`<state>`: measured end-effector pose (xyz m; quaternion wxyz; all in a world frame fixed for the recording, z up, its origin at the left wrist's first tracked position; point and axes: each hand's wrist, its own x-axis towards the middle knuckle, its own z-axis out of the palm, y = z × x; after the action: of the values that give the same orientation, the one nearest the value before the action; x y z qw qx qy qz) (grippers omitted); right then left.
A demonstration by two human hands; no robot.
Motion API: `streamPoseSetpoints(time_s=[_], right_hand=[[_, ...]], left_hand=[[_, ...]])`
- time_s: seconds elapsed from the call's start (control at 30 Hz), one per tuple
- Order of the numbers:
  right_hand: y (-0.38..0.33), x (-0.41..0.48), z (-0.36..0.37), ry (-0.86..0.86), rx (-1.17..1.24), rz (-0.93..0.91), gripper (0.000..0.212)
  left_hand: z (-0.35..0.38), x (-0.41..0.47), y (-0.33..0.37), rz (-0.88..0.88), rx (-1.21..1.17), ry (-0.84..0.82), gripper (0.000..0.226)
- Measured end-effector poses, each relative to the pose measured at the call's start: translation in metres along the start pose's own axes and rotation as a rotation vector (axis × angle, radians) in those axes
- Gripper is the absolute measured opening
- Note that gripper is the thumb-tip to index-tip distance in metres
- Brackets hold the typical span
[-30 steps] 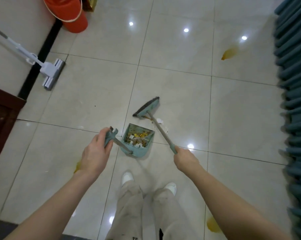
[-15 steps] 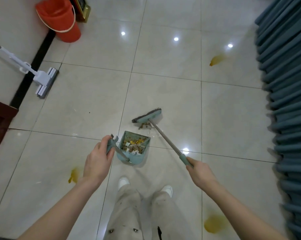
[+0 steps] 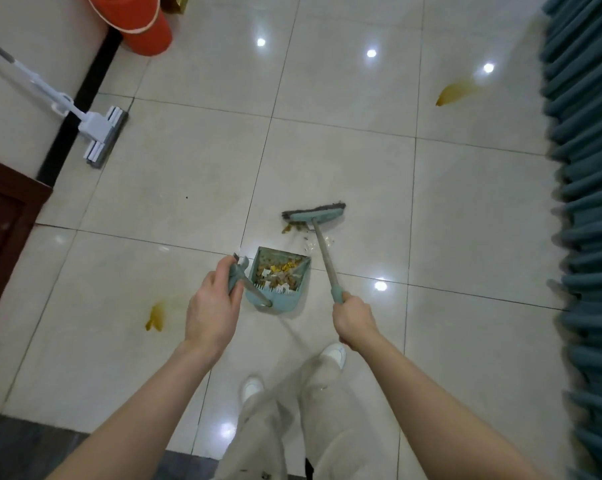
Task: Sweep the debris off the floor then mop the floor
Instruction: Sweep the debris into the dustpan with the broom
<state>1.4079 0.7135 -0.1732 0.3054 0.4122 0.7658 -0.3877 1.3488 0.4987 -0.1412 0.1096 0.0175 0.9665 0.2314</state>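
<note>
Standing mid-floor (image 3: pixel 362 161), a full dustpan (image 3: pixel 278 282) is held by its handle in the clenched left hand (image 3: pixel 212 306), and the broom (image 3: pixel 315 216), bristles on crumbs (image 3: pixel 294 228) just past it, is gripped by the right hand (image 3: pixel 355 318).

We have one view, from a wide-angle camera on the head, looking steeply down and forward at the floor (image 3: pixel 344 161). Our forearms and legs fill the bottom edge, close up; the wall (image 3: pixel 33 57) sits far left, the curtain (image 3: pixel 587 202) right.
</note>
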Motion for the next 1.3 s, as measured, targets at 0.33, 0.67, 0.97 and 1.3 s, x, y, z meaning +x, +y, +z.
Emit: streamPoseSetpoints(time_s=[0.33,0.67,0.97,1.3], right_hand=[[0.002,-0.055,0.041,-0.038,0.236,0.0,0.033],[0.015,-0.067,0.043,0.069,0.23,0.043,0.023],[0.01,-0.093,0.068,-0.047,0.295,0.142,0.034],[0.036,-0.139,0.05,-0.194,0.361,0.215,0.037]], left_hand=[[-0.008,-0.016,-0.02,0.155,-0.009,-0.095,0.039],[-0.006,-0.036,-0.036,0.185,-0.059,-0.094,0.038],[-0.003,-0.031,-0.029,0.166,-0.007,-0.094,0.039],[-0.005,-0.031,-0.026,0.17,0.032,-0.14,0.035]])
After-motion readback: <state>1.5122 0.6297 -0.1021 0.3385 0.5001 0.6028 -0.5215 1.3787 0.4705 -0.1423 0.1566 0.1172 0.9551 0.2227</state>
